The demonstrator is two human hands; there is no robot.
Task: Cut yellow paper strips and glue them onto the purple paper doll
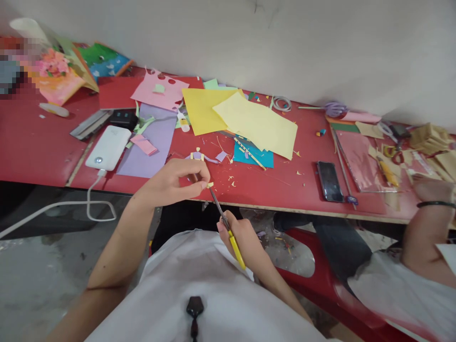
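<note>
My left hand point(178, 181) pinches a small pale yellow paper piece point(210, 185) over the table's front edge. Closed around a pair of scissors point(232, 240) with a yellow handle is my right hand point(245, 236). The blade tips reach up to the paper piece, at my left fingertips. Just beyond the left hand lies a paper figure point(197, 155) in lilac and pale yellow, partly hidden by that hand. Tiny yellow paper scraps point(231, 181) are scattered to the right of it.
Yellow sheets point(260, 123), a lilac sheet point(156, 137) and a blue sheet point(263, 159) lie on the red table point(270, 190). A white power bank point(109, 148) with a cable is at left. At right are a phone point(329, 181) and another person's arm point(423, 228).
</note>
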